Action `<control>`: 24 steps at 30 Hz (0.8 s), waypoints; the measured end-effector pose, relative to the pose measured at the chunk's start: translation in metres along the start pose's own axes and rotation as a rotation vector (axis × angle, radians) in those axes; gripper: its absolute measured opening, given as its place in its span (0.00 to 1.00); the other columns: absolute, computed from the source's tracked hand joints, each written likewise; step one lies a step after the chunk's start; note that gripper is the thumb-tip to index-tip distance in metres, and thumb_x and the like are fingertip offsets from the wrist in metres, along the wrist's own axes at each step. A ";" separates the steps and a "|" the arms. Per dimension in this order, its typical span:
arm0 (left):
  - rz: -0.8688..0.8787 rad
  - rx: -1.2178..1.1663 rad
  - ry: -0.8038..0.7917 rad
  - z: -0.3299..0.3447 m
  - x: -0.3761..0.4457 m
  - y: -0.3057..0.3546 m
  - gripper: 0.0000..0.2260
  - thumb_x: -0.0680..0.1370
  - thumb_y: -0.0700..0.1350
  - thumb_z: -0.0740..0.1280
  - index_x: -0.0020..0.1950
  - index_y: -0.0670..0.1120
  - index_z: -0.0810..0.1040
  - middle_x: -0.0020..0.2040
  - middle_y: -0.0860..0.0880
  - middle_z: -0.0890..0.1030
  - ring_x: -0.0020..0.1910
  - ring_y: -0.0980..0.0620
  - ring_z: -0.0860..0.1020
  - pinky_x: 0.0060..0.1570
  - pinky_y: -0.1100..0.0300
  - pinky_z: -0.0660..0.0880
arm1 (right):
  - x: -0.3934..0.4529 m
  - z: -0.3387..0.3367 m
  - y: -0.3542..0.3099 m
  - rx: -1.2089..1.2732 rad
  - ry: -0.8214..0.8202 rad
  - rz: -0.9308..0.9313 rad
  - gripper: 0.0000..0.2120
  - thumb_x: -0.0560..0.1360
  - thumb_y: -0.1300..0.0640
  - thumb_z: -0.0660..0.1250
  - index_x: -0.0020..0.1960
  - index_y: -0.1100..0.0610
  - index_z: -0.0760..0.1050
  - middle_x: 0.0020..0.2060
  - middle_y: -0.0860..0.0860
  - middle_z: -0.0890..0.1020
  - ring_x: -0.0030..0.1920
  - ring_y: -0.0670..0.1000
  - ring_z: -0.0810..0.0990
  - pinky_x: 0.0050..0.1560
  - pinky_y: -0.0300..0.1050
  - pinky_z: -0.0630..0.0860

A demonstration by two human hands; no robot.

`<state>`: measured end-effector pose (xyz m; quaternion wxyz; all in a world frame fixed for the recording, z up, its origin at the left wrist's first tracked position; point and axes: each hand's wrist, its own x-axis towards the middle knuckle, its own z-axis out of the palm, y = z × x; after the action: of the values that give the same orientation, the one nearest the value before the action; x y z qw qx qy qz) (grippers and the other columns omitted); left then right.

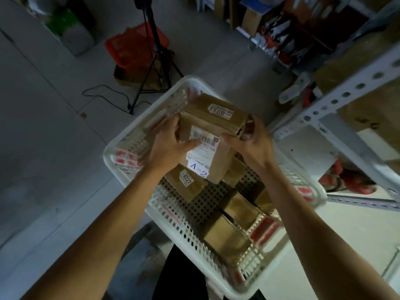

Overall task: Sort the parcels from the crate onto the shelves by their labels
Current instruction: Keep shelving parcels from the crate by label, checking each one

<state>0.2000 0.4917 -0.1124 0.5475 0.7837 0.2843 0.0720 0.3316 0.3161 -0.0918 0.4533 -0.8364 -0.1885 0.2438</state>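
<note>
From the head view, both hands are over a white plastic crate (pixel 121 152) that sits on the floor beside a white metal shelf rack (pixel 337 100). The left hand (pixel 171 146) grips the left edge of a brown parcel (pixel 216 161), its thumb lying across the white shipping label (pixel 202 146). The right hand (pixel 252 144) curls round the parcel's upper right corner. The parcel is held up above the crate, label facing the camera, with a marking that looks like "A" and "2" on its lower tag (pixel 200 169).

Just behind it lies a second parcel tagged 0233 (pixel 218 111), and below the left wrist a third tagged 0227 (pixel 187 180). More plain boxes (pixel 229 237) rest in the near end of the crate.

The step in hand seems to be reading the label before choosing a shelf. To do it well, the thumb should slide off the barcode area so the whole label shows, and the parcel should stay level in both hands. It may be touching the 0233 parcel behind, so lifting straight up would avoid dragging that one. The shelf markings are not readable here.
</note>
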 end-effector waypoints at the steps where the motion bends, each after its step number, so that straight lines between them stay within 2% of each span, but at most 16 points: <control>1: 0.009 -0.003 -0.017 0.005 -0.016 0.007 0.25 0.72 0.47 0.77 0.65 0.53 0.71 0.55 0.62 0.81 0.57 0.61 0.80 0.59 0.48 0.79 | -0.012 -0.011 0.000 0.037 0.007 -0.007 0.22 0.64 0.42 0.78 0.52 0.32 0.71 0.46 0.34 0.82 0.48 0.34 0.80 0.45 0.35 0.77; 3: -0.017 -0.005 -0.049 0.017 -0.053 0.018 0.29 0.72 0.49 0.76 0.69 0.56 0.68 0.58 0.65 0.79 0.60 0.59 0.79 0.60 0.46 0.78 | -0.036 -0.031 0.005 0.125 -0.015 0.029 0.17 0.64 0.43 0.77 0.48 0.34 0.74 0.43 0.32 0.83 0.45 0.34 0.82 0.43 0.34 0.77; 4: -0.056 -0.023 -0.071 0.023 -0.071 0.020 0.30 0.72 0.50 0.76 0.71 0.58 0.68 0.61 0.63 0.79 0.62 0.57 0.78 0.62 0.44 0.77 | -0.047 -0.041 0.010 0.168 -0.045 0.049 0.17 0.63 0.42 0.77 0.48 0.37 0.75 0.43 0.34 0.84 0.45 0.36 0.82 0.43 0.36 0.79; 7: -0.160 -0.165 -0.154 0.046 -0.129 0.023 0.36 0.70 0.55 0.77 0.75 0.60 0.64 0.65 0.57 0.78 0.65 0.53 0.77 0.64 0.43 0.74 | -0.077 -0.068 0.024 0.311 -0.141 0.123 0.23 0.62 0.41 0.78 0.54 0.47 0.79 0.47 0.47 0.86 0.48 0.50 0.86 0.49 0.52 0.83; 9: -0.193 -0.289 -0.192 0.065 -0.165 0.029 0.41 0.70 0.52 0.75 0.78 0.57 0.58 0.67 0.54 0.77 0.66 0.52 0.76 0.63 0.49 0.76 | -0.100 -0.085 0.028 0.392 -0.187 0.165 0.22 0.67 0.45 0.75 0.58 0.53 0.80 0.43 0.49 0.87 0.44 0.51 0.86 0.41 0.44 0.82; 11: -0.162 -0.391 -0.168 0.090 -0.196 0.040 0.41 0.72 0.47 0.71 0.80 0.52 0.54 0.69 0.48 0.77 0.67 0.47 0.76 0.62 0.49 0.76 | -0.124 -0.101 0.027 0.455 -0.228 0.209 0.17 0.75 0.49 0.71 0.61 0.54 0.79 0.41 0.48 0.87 0.38 0.46 0.85 0.33 0.36 0.78; 14: -0.176 -0.551 -0.008 0.125 -0.234 0.063 0.34 0.73 0.42 0.68 0.78 0.51 0.61 0.66 0.45 0.79 0.65 0.42 0.77 0.60 0.43 0.77 | -0.160 -0.123 0.028 0.426 -0.173 0.227 0.02 0.78 0.48 0.67 0.50 0.44 0.77 0.43 0.45 0.84 0.40 0.42 0.82 0.32 0.30 0.77; 15: -0.182 -0.585 0.035 0.134 -0.244 0.069 0.32 0.73 0.41 0.67 0.77 0.51 0.64 0.66 0.44 0.79 0.64 0.41 0.78 0.60 0.42 0.77 | -0.173 -0.127 0.029 0.421 -0.176 0.219 0.02 0.79 0.47 0.67 0.49 0.44 0.76 0.44 0.44 0.83 0.43 0.42 0.82 0.35 0.27 0.76; 16: -0.187 -0.603 0.067 0.143 -0.252 0.073 0.30 0.73 0.41 0.66 0.76 0.52 0.67 0.65 0.43 0.79 0.64 0.40 0.78 0.60 0.38 0.76 | -0.186 -0.129 0.031 0.422 -0.208 0.230 0.06 0.78 0.45 0.67 0.52 0.45 0.76 0.46 0.45 0.83 0.47 0.45 0.83 0.39 0.28 0.77; 17: -0.189 -0.625 0.091 0.149 -0.258 0.077 0.28 0.74 0.42 0.67 0.74 0.53 0.69 0.65 0.42 0.79 0.64 0.39 0.77 0.61 0.35 0.74 | -0.198 -0.130 0.038 0.418 -0.256 0.235 0.14 0.76 0.42 0.69 0.58 0.46 0.76 0.50 0.46 0.84 0.52 0.48 0.83 0.45 0.32 0.78; 18: -0.191 -0.632 0.101 0.153 -0.263 0.082 0.26 0.74 0.43 0.67 0.72 0.53 0.71 0.65 0.42 0.79 0.64 0.38 0.77 0.62 0.32 0.72 | -0.211 -0.132 0.046 0.420 -0.297 0.225 0.23 0.73 0.39 0.70 0.65 0.45 0.74 0.54 0.46 0.84 0.56 0.50 0.83 0.51 0.38 0.80; 19: -0.187 -0.639 0.104 0.156 -0.267 0.085 0.25 0.75 0.44 0.67 0.72 0.54 0.72 0.66 0.42 0.79 0.65 0.37 0.76 0.63 0.31 0.71 | -0.225 -0.135 0.055 0.434 -0.324 0.203 0.27 0.71 0.39 0.71 0.68 0.41 0.71 0.57 0.45 0.83 0.56 0.49 0.83 0.55 0.45 0.81; 21: -0.179 -0.633 0.094 0.158 -0.273 0.095 0.24 0.75 0.44 0.67 0.71 0.55 0.72 0.65 0.43 0.79 0.64 0.38 0.77 0.62 0.32 0.71 | -0.254 -0.141 0.068 0.474 -0.328 0.142 0.29 0.70 0.43 0.71 0.68 0.32 0.65 0.59 0.44 0.82 0.56 0.47 0.84 0.55 0.48 0.82; 24: -0.150 -0.590 0.048 0.158 -0.281 0.112 0.22 0.75 0.46 0.67 0.69 0.54 0.75 0.62 0.45 0.82 0.61 0.42 0.80 0.60 0.37 0.75 | -0.300 -0.145 0.077 0.503 -0.262 0.047 0.40 0.72 0.46 0.72 0.77 0.36 0.55 0.66 0.43 0.77 0.63 0.48 0.79 0.60 0.54 0.79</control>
<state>0.0756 0.1885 -0.0173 0.7485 0.5656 0.3212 0.1293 0.1802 0.0185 -0.0178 0.6124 -0.6633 -0.1597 0.3994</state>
